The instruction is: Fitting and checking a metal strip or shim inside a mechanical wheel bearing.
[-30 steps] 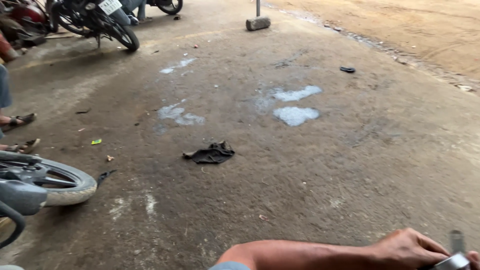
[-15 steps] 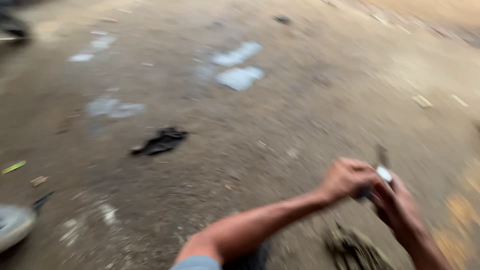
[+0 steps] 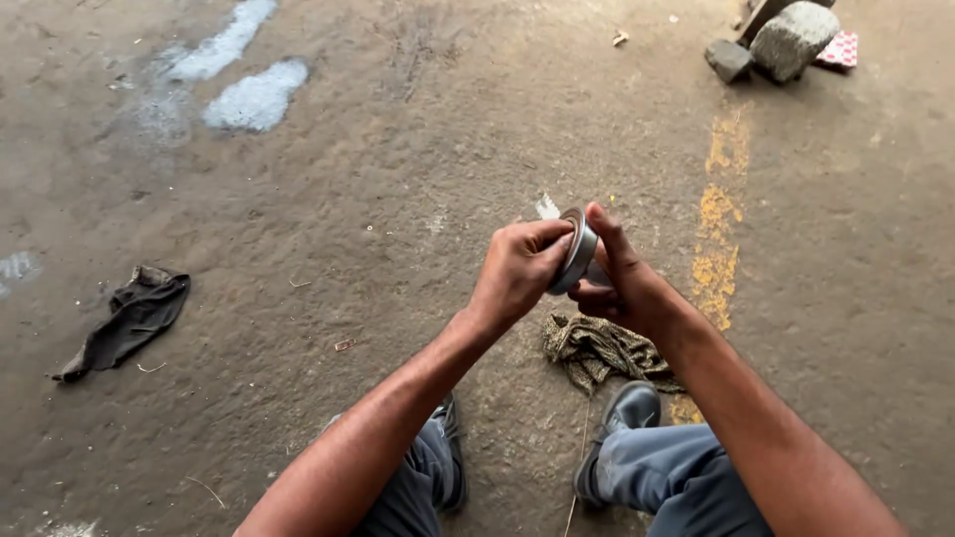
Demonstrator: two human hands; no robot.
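Observation:
Both my hands hold a round metal ring, like a bearing (image 3: 578,251), in front of me above the concrete floor. My left hand (image 3: 517,270) grips its left side with fingers curled over the rim. My right hand (image 3: 622,278) supports it from the right, thumb pressed on top of the rim. A crumpled olive rag (image 3: 600,350) lies on the floor just below my hands, next to my right shoe (image 3: 619,419). My knees in grey trousers are at the bottom edge.
A dark cloth (image 3: 127,319) lies on the floor at the left. Two stones (image 3: 778,42) sit at the top right beside a red patterned scrap. Yellow paint marks (image 3: 718,227) run down the floor on the right. Pale patches (image 3: 254,92) show at the top left.
The view has swung down and to the right, away from the parked motorbikes. My hands have come together at the centre around the metal ring, and the rag is now in view.

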